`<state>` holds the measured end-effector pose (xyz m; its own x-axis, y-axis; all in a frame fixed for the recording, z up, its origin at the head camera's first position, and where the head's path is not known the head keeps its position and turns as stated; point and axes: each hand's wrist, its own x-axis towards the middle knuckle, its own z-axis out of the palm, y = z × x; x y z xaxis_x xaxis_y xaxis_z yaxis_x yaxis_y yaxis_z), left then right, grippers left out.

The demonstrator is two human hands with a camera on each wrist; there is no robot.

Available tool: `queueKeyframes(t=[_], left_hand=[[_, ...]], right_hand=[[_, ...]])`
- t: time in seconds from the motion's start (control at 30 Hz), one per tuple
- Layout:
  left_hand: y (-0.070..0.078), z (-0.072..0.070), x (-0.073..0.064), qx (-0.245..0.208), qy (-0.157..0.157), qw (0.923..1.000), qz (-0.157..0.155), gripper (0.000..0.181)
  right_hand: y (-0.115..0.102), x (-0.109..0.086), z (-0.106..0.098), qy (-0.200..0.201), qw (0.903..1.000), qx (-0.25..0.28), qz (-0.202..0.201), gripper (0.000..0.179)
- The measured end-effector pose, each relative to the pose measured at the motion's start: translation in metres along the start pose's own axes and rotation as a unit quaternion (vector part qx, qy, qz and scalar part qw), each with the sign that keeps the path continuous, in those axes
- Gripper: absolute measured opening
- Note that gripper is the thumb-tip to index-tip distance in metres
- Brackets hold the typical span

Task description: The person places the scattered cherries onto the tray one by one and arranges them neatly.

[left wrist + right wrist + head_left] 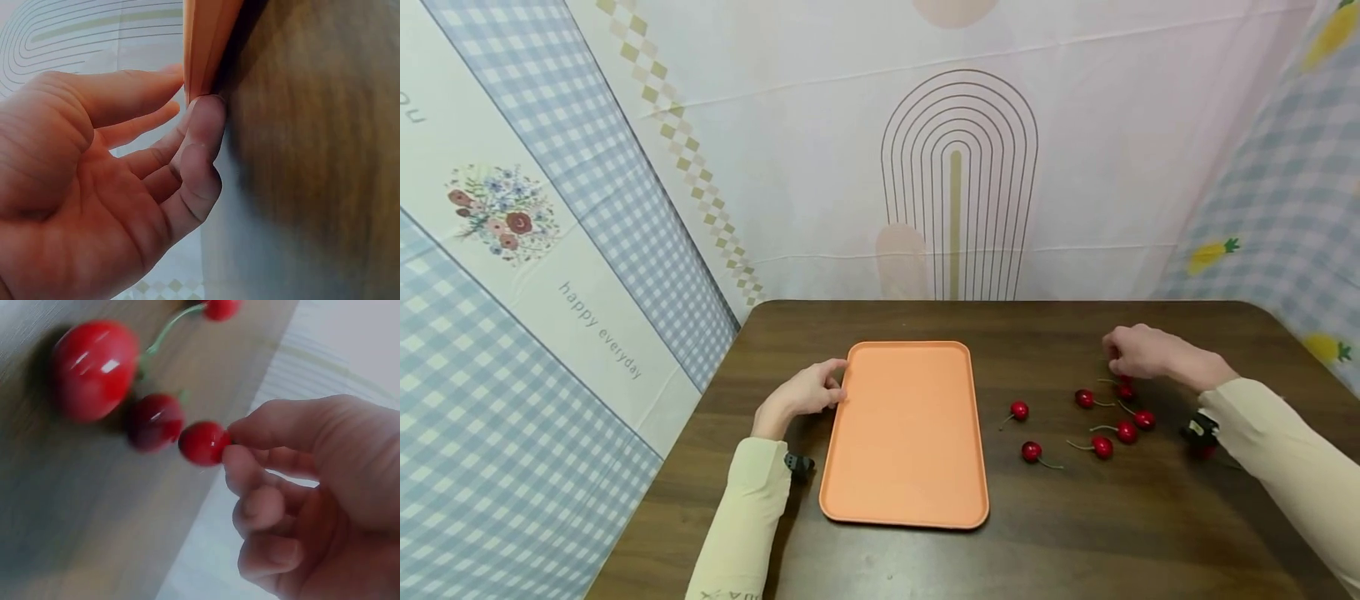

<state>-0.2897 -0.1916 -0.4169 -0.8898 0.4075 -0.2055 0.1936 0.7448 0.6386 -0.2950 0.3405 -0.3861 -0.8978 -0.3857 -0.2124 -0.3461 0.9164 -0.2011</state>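
Note:
An orange rectangular tray (904, 433) lies flat on the dark wooden table. At its left edge my left hand (801, 390) pinches the rim; in the left wrist view the thumb and a curled finger (206, 119) meet on the tray's side (209, 44). My right hand (1142, 352) is over the right part of the table. Its thumb and forefinger pinch a red cherry (204, 443) at one end, as the right wrist view shows. Just beside that one are a darker cherry (156, 422) and a larger-looking cherry (97, 370).
Several red cherries with green stems lie loose right of the tray, among them one cherry (1019, 410) and another cherry (1032, 452) closest to it. One more cherry (1204, 451) is partly hidden under the right wrist. A patterned cloth (820, 167) hangs behind the table (1045, 550).

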Motion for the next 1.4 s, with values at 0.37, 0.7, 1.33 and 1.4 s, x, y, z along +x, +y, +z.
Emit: queueKeyframes(t=[0.37, 0.7, 1.33, 1.4], left_hand=[[-0.002, 0.002, 0.004, -0.042, -0.012, 0.9990, -0.013, 0.059], [-0.001, 0.006, 0.009, -0.039, -0.005, 0.9992, 0.001, 0.059], [-0.002, 0.005, 0.010, -0.051, -0.014, 0.9986, -0.004, 0.057], [-0.002, 0.006, 0.010, -0.051, -0.013, 0.9986, -0.005, 0.057]], right_hand=[[-0.049, 0.006, -0.017, 0.071, 0.9963, 0.010, -0.048, 0.012], [-0.085, 0.020, -0.022, 0.087, 0.9897, 0.050, -0.102, 0.014], [-0.146, 0.066, -0.009, 0.056, 0.9779, 0.135, -0.150, 0.019], [-0.152, 0.072, -0.005, 0.056, 0.9759, 0.136, -0.161, 0.019]])
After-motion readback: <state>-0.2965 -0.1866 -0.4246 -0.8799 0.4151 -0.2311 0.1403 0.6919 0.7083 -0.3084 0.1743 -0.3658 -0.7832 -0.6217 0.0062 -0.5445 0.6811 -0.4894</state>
